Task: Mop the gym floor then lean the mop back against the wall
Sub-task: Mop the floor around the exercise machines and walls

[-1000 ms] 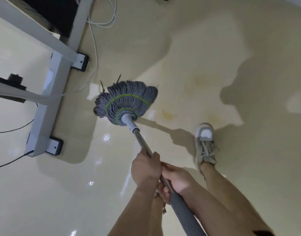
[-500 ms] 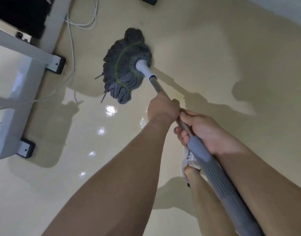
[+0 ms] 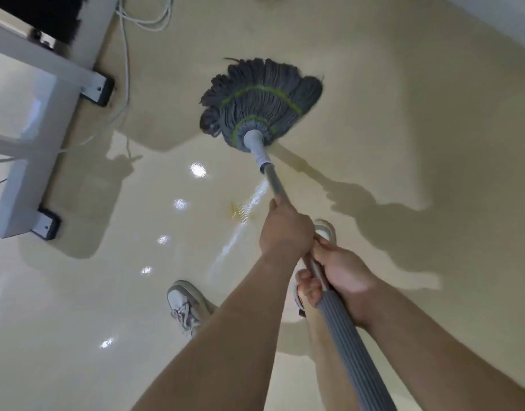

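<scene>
A grey string mop head [image 3: 262,99] with green stitching lies fanned out on the glossy cream floor [image 3: 403,114], ahead of me. Its metal pole [image 3: 274,180] runs back toward me and widens into a ribbed grey grip [image 3: 347,342]. My left hand [image 3: 285,231] is closed around the bare pole, further down toward the head. My right hand [image 3: 339,272] grips the pole just behind it, at the top of the ribbed grip. A wet streak [image 3: 240,223] with a small yellowish stain shines on the floor just left of my hands.
A white machine frame [image 3: 27,173] with black feet [image 3: 99,89] stands at the left, with white cables [image 3: 126,69] trailing beside it. My left shoe [image 3: 187,304] is on the floor below the streak; the other shoe [image 3: 325,229] peeks out behind my hands. A white wall [image 3: 498,16] edges the upper right.
The mop head has swung from the left near the cables to the right and now fans out away from me. Both hands stayed on the pole.
</scene>
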`<action>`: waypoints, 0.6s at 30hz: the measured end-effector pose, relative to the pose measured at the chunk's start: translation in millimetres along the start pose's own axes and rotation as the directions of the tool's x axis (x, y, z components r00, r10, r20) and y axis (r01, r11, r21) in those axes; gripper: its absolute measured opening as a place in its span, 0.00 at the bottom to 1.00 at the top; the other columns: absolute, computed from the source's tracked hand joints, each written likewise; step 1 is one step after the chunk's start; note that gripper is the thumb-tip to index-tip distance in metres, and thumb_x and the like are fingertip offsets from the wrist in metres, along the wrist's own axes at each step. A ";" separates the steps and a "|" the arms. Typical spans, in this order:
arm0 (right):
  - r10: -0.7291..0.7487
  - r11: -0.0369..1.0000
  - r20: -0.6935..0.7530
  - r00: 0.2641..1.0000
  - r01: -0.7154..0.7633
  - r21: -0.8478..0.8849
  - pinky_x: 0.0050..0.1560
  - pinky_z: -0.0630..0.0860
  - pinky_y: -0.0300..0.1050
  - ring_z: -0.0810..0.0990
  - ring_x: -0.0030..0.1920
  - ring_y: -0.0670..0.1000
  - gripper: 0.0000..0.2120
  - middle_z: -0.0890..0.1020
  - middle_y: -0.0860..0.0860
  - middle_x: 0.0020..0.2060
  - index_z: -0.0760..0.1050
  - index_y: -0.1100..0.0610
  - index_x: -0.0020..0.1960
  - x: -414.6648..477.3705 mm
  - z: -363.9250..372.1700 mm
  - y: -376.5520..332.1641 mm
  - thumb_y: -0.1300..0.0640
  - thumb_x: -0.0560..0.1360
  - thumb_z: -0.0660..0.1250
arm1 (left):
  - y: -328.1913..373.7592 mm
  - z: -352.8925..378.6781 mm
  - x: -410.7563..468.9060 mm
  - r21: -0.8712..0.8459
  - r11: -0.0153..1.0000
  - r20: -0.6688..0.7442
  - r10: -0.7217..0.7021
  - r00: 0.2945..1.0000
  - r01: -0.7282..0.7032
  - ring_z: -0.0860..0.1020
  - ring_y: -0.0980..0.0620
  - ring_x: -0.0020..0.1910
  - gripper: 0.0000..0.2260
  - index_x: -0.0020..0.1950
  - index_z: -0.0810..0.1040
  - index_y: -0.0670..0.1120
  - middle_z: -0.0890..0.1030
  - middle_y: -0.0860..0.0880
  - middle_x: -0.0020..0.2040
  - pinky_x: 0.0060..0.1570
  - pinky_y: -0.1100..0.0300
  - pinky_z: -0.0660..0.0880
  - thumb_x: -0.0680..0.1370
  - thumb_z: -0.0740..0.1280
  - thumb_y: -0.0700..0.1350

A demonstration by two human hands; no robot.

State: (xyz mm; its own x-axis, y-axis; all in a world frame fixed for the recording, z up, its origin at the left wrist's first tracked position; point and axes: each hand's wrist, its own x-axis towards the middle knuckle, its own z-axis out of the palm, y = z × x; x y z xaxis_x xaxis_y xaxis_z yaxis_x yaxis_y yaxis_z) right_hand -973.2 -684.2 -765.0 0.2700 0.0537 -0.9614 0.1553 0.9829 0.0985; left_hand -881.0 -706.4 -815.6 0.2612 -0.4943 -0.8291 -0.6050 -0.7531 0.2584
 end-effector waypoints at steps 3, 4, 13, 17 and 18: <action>0.144 0.989 -0.033 0.989 -0.145 -0.040 0.21 0.64 0.32 0.67 0.19 0.47 0.15 0.69 0.53 0.25 0.75 0.48 0.39 1.6 12.8 44.8 0.50 0.82 0.57 | -55.9 5.7 -28.0 -0.037 0.993 -0.003 -0.111 0.994 0.111 0.75 0.43 0.48 0.36 0.81 0.45 0.48 0.76 0.45 0.58 0.44 0.54 0.70 0.76 0.59 0.41; 0.183 0.980 -0.047 0.982 -0.186 -0.070 0.21 0.64 0.33 0.67 0.20 0.48 0.14 0.70 0.53 0.25 0.76 0.47 0.40 1.6 16.4 58.3 0.49 0.82 0.58 | -73.3 8.6 -36.5 -0.060 0.984 0.003 -0.170 0.986 0.169 0.76 0.42 0.49 0.34 0.80 0.50 0.48 0.77 0.44 0.57 0.44 0.54 0.69 0.76 0.59 0.41; 0.313 0.885 -0.145 0.939 -0.344 -0.312 0.21 0.65 0.32 0.69 0.17 0.48 0.11 0.70 0.52 0.21 0.69 0.56 0.40 -4.7 -7.9 84.4 0.53 0.80 0.60 | -109.1 46.8 -82.5 -0.312 0.816 0.092 -0.484 0.870 0.487 0.76 0.40 0.48 0.17 0.64 0.70 0.37 0.79 0.41 0.49 0.44 0.55 0.69 0.77 0.60 0.42; 0.184 0.919 -0.124 0.975 -0.215 -0.329 0.19 0.64 0.31 0.65 0.15 0.46 0.14 0.68 0.54 0.23 0.68 0.57 0.41 -22.8 -28.3 60.2 0.51 0.83 0.57 | -68.4 51.7 -77.2 -0.343 0.870 0.089 -0.346 0.934 0.355 0.78 0.38 0.55 0.19 0.66 0.69 0.39 0.80 0.40 0.53 0.51 0.52 0.74 0.76 0.60 0.43; 0.157 0.940 -0.128 0.979 -0.188 -0.286 0.18 0.64 0.31 0.65 0.16 0.46 0.13 0.69 0.54 0.23 0.69 0.57 0.43 -27.2 -33.4 56.1 0.51 0.83 0.58 | -58.0 51.8 -73.4 -0.334 0.891 0.084 -0.295 0.952 0.306 0.78 0.38 0.57 0.20 0.68 0.69 0.40 0.80 0.40 0.56 0.54 0.51 0.75 0.77 0.61 0.44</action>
State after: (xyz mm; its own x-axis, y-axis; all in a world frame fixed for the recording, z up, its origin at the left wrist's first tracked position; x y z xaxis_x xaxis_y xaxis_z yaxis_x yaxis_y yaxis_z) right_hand -1003.6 -624.6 -741.9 0.1671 0.2294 -0.9589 -0.1767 0.9638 0.1998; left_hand -904.0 -604.0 -795.4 0.3641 -0.2115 -0.9070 -0.2079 -0.9678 0.1422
